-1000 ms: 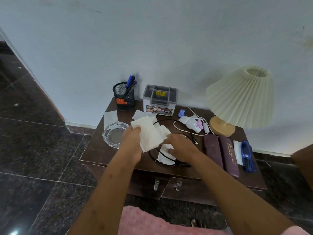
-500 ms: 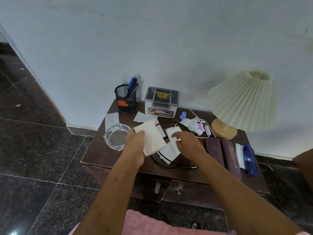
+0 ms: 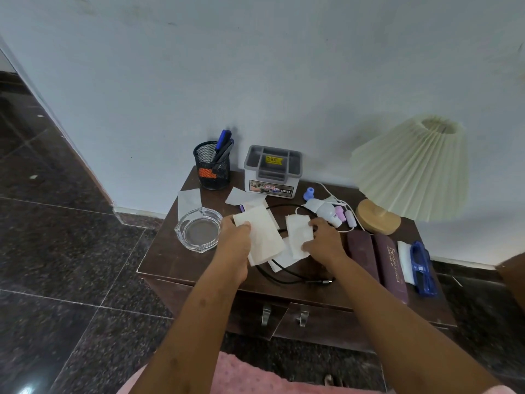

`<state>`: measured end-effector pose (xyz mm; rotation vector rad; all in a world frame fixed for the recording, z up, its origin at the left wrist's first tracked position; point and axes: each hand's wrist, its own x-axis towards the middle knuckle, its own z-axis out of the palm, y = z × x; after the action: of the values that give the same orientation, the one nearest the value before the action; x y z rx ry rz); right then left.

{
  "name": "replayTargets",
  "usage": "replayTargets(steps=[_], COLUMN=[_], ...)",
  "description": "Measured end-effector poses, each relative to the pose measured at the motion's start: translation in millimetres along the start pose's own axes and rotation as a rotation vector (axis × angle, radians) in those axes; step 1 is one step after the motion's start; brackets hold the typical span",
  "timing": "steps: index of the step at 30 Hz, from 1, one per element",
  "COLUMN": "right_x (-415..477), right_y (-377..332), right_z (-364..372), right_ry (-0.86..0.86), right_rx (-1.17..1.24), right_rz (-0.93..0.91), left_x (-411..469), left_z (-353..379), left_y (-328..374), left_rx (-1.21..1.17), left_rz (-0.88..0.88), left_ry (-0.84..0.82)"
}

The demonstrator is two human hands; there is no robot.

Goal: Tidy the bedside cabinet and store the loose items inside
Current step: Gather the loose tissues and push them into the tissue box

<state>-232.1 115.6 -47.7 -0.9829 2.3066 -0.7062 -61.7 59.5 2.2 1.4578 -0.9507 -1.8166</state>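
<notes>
A larger white napkin [image 3: 264, 237] and a smaller creased napkin [image 3: 298, 231] overlap, tilted, above the middle of the dark bedside cabinet [image 3: 170, 260].

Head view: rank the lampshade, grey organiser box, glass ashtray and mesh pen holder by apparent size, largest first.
1. Lampshade, by far the largest.
2. Grey organiser box.
3. Glass ashtray and mesh pen holder: these look about alike, and the ashtray is nearer the camera, so I won't rank them.

both hands pinch tissues: left hand [image 3: 237, 240] one tissue [image 3: 262, 234], right hand [image 3: 324, 241] another [image 3: 298, 233].
</notes>
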Motion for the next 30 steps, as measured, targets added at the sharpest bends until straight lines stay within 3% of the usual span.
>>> replayTargets(steps=[4,7,14,16,21,26,30], right_x=[0.9,0.5,-26.0,-37.8,-60.7,-63.9,-62.0], right_y=[-4.9,-16.6,-51.1,-61.3,-70.8,-74.6,-73.6], right_z=[-10.3,-22.0,-32.1,-27.7,-6.7,0.3,-2.6], right_ry=[0.074,0.127,0.447,0.433,0.324,0.26,0.149], right_rx=[0.301,0.398,0.263,0.182,-0.317,-0.396,-0.354], right_rz=[0.065,0.058,-0.428,-0.621,-0.942,-1.005,-0.983], left_x=[1.4,1.6,-4.2,-6.6,-10.4,-11.2,-8.9], left_z=[0.1,1.5,4.0,4.5,2.7,-0.8,-1.1], left_y=[-0.2,-1.9,-3.2,-2.0,2.7,8.2,9.9], left_rx=[0.005,0.003,-0.149,-0.207,-0.366,-0.56,-0.522], left_rz=[0.007,0.025,0.008,-0.006,-0.018,-0.103,-0.037], left_ry=[0.001,-0.006,-0.063,-0.084,-0.13,-0.159,-0.162])
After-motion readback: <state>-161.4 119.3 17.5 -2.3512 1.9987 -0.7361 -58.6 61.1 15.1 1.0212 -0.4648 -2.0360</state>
